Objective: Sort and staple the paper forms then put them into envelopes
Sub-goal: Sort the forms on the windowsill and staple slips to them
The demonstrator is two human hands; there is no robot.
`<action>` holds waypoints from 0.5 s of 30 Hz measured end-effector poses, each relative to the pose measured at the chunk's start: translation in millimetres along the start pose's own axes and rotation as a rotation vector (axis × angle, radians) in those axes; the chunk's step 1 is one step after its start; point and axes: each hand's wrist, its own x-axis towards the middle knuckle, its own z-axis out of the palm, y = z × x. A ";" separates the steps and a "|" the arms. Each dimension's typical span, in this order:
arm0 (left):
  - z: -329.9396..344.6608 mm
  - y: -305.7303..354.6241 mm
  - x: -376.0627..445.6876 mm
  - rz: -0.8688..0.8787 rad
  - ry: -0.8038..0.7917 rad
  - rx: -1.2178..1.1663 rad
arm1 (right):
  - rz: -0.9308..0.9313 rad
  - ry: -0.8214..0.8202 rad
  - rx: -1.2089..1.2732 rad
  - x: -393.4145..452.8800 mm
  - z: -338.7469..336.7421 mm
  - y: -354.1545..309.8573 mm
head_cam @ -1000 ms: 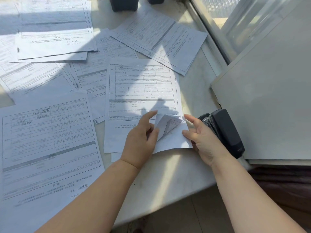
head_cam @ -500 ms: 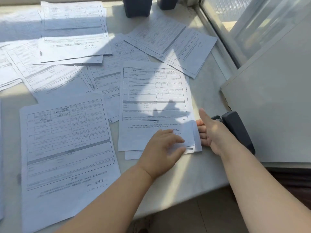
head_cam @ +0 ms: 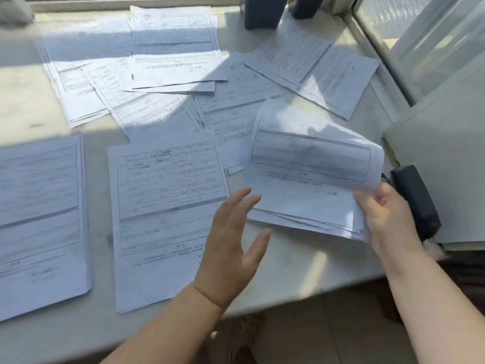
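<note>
The right hand (head_cam: 391,219) pinched the lower right corner of a sheaf of forms (head_cam: 309,174), lifted and curling right of centre. The left hand (head_cam: 233,243) hovered spread and empty just beside its lower left edge. A black stapler (head_cam: 414,200) lay behind the right hand; other forms (head_cam: 168,206) covered the tabletop (head_cam: 301,264) toward the left and top
</note>
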 end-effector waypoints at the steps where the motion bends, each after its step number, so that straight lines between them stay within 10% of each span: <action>1: -13.8 -3.1 10.2 -0.140 0.025 -0.033 | -0.042 -0.014 0.020 -8.0 1.7 -6.1; 5: -54.5 -3.1 52.8 -0.701 -0.147 -0.558 | -0.144 -0.087 0.116 -32.9 19.1 -35.0; 15: -133.0 5.6 32.7 -0.465 0.026 -0.574 | -0.124 -0.339 0.278 -67.3 100.1 -99.1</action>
